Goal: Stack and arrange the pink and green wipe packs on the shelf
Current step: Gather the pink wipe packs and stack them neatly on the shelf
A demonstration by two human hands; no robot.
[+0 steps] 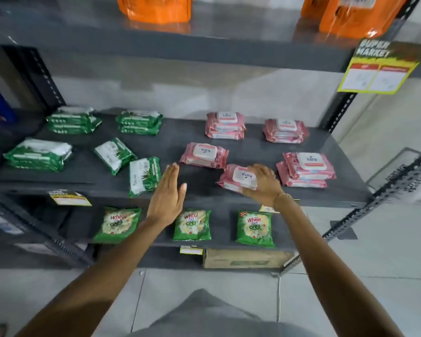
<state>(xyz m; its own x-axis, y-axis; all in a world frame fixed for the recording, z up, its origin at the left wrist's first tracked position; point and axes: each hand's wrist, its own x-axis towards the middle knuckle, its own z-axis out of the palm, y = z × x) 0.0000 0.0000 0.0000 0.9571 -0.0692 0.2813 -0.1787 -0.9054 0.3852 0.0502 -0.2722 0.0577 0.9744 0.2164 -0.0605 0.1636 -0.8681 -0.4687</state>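
Pink and green wipe packs lie on the dark grey shelf (253,152). My right hand (265,182) grips a single pink pack (236,177) near the shelf's front edge. My left hand (168,198) hovers flat and open, fingers together, between that pack and a loose green pack (144,175). Another single pink pack (204,155) lies just behind. Pink stacks sit at the right (306,170), back right (285,131) and back middle (225,125). Green stacks stand at the back (139,122), back left (73,120) and left (38,154). One more loose green pack (114,154) lies tilted.
The shelf below holds three green Wheel packets (192,224) and a cardboard box (246,259) underneath. Orange bags (156,8) stand on the shelf above. A yellow supermarket sign (379,69) hangs at the upper right. Metal uprights (387,186) frame the rack on both sides.
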